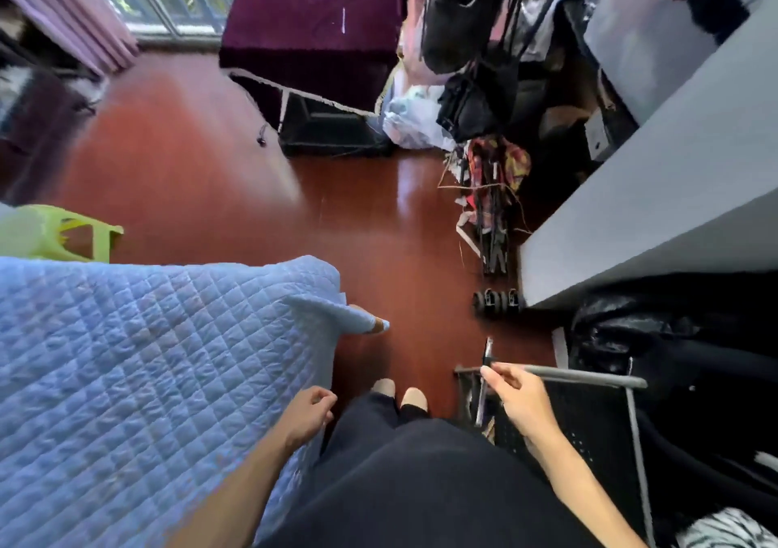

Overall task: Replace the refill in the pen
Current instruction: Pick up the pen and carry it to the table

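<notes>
While the right hand [520, 396] pinches a pen [485, 379] in its grip, the left hand [309, 415] curls loosely, empty.

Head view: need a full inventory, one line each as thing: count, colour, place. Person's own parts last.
pen: 1, silver and black, pinched in the right hand, roughly upright
quilt: 1, light blue, over a bed at left
stool: 1, lime green, beyond the quilt at far left
floor: 1, red-brown wood, centre
table cover: 1, dark purple, top centre by the window
curtain: 1, lilac, top left
desk: 1, grey, right
hanging bags: several, black, top centre-right
plastic bag: 1, white, on the floor under them
rack rail: 1, grey, behind the right hand
feet: 2, bottom centre
left hand: 1, fingers curled, holds nothing visible
right hand: 1, holding the pen
</notes>
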